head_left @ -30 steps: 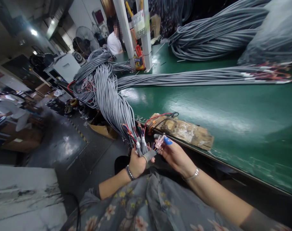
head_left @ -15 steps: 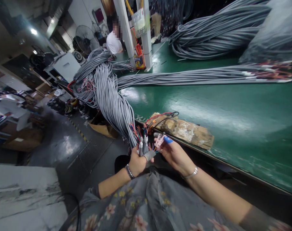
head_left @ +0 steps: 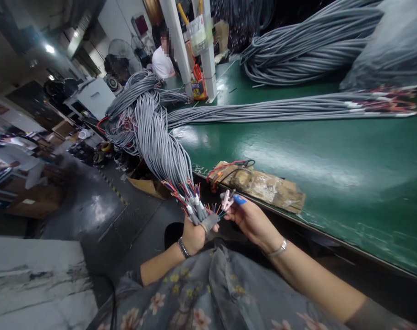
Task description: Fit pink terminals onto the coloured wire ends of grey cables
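Observation:
My left hand [head_left: 194, 234] is closed around several grey cable ends [head_left: 194, 212], its thumb wrapped in a grey covering. Stripped coloured wires [head_left: 181, 192] fan out from the white-banded cable tips, pointing up and left. A few thin loose wires [head_left: 213, 208] stick out by the left thumb, toward the other hand. Between the fingertips of my right hand [head_left: 247, 220] is a small pink clip [head_left: 227, 200]. Blue tape [head_left: 240, 200] covers one of those fingertips. The clip is close to the thin wires; whether it touches them I cannot tell.
A thick bundle of grey cables [head_left: 153, 123] hangs over the edge of the green table [head_left: 318, 151]. At that edge lies a worn wooden block [head_left: 263, 185] with red and black leads. More coiled cables [head_left: 304, 50] lie at the back. A co-worker [head_left: 163, 59] sits beyond the post.
My left hand has shifted slightly left, and the cable tips have swung left, away from the wooden block. My right hand has barely moved and still holds the clip.

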`<state>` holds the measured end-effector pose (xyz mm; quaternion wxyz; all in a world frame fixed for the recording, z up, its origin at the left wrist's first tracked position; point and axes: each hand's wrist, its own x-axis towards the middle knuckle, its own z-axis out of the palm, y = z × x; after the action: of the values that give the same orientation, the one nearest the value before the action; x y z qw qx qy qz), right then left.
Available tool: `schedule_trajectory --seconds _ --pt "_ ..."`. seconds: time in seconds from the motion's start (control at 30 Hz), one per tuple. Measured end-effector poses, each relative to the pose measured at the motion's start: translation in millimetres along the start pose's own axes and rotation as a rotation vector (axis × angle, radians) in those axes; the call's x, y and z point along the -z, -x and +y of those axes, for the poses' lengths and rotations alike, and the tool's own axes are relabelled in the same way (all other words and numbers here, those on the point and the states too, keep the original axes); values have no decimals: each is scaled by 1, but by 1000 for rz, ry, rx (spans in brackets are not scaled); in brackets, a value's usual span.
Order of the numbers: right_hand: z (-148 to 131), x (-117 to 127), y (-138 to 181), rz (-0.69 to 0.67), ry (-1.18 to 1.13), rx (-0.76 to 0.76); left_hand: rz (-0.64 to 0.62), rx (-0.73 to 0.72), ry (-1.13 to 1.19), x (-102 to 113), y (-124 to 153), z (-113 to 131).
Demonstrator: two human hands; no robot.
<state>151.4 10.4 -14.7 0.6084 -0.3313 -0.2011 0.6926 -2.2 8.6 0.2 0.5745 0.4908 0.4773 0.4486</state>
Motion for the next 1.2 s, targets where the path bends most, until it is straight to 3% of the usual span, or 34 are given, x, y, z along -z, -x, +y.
schedule_trajectory --seconds 0.17,0.33,0.63,0.83,0.97,1.2 --pt "8 7 -3 21 124 128 19 5 -47 -5 -2 1" --pt "10 6 -9 -62 -15 -25 12 1 -46 -8 -3 4" --pt "12 4 -11 -12 -94 -23 14 36 -75 -6 -2 6" --pt "4 9 1 -158 -40 -177 30 44 -45 -2 1 8" --pt "-3 12 8 -239 110 -256 -39 61 -112 2 4 15" --pt "-2 -2 11 -236 319 -73 -300 71 -288 11 -1 10"
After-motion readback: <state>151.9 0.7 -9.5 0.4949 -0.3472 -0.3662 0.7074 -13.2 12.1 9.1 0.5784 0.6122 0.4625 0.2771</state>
